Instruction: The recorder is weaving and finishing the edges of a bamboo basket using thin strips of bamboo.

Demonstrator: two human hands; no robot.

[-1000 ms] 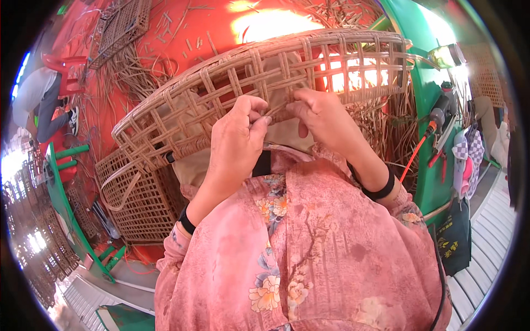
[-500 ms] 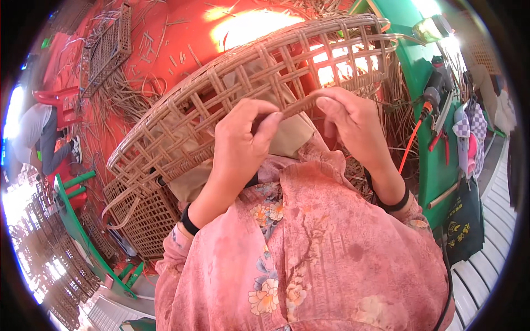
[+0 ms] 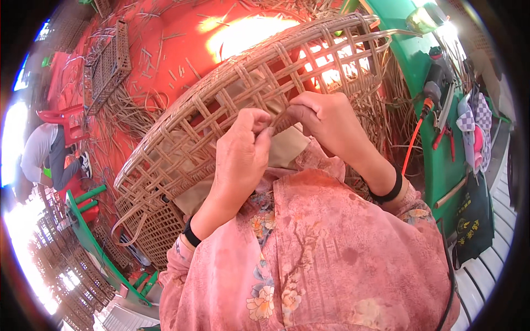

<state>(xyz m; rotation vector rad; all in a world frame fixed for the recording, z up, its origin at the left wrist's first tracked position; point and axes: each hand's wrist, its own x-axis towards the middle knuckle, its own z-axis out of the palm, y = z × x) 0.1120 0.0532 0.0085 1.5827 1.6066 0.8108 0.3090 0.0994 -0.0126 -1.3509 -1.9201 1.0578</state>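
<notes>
A large brown openwork rattan basket [image 3: 221, 107] lies tilted across my lap, its long edge slanting from lower left to upper right. At its near side my left hand [image 3: 243, 157] pinches a brown rattan strip [image 3: 280, 121] between thumb and fingers. Close beside it, my right hand [image 3: 337, 124] is bent over the same strip, fingers curled in. Its fingertips are partly hidden behind the hand. A loose looped strip [image 3: 144, 223] hangs from the basket's left end.
Scattered rattan offcuts [image 3: 130, 107] lie on the red floor [image 3: 171, 27]. A green bench [image 3: 441, 160] at right carries a power tool [image 3: 433, 91] with an orange cord. Woven panels [image 3: 66, 276] stand at lower left, near another person [image 3: 44, 149] bending down.
My right hand has moved left, close to my left hand, and its wrist has turned inward. Less of the strip shows between them. The view has shifted slightly.
</notes>
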